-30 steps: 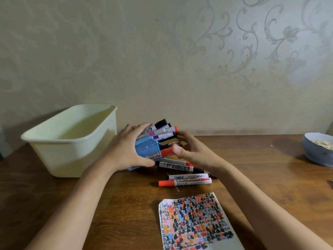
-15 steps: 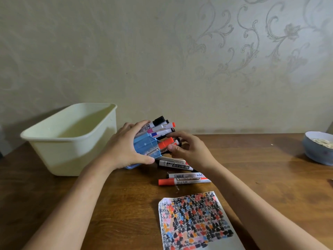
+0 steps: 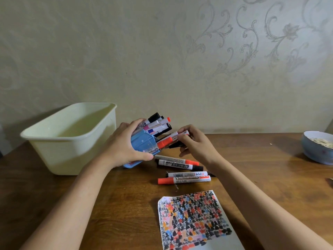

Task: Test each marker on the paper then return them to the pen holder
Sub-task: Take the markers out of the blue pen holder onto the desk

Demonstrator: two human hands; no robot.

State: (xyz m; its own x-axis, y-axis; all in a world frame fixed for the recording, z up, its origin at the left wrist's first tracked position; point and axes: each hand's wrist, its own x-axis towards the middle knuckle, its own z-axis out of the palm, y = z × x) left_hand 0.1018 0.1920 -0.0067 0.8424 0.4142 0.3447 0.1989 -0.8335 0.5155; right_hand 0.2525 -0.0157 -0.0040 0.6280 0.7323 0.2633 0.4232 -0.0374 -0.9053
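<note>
My left hand (image 3: 124, 147) grips a blue pen holder (image 3: 142, 144), tilted so its mouth faces right. Several markers (image 3: 156, 124) stick out of it. My right hand (image 3: 196, 145) pinches a red-capped white marker (image 3: 170, 138) whose cap end lies at the holder's mouth; a black marker (image 3: 175, 145) lies just under it against my fingers. Several more markers (image 3: 183, 175) lie on the wooden table below the holder. A paper (image 3: 193, 220) covered in coloured scribbles lies near the front edge.
A cream plastic tub (image 3: 70, 136) stands at the left, close behind my left hand. A blue bowl (image 3: 317, 147) with pale contents sits at the right edge. The wall runs along the back of the table (image 3: 261, 168).
My right hand has lifted slightly and shifted right along the red-capped marker at the holder's mouth. The holder has tilted up a little. The markers on the table have not moved.
</note>
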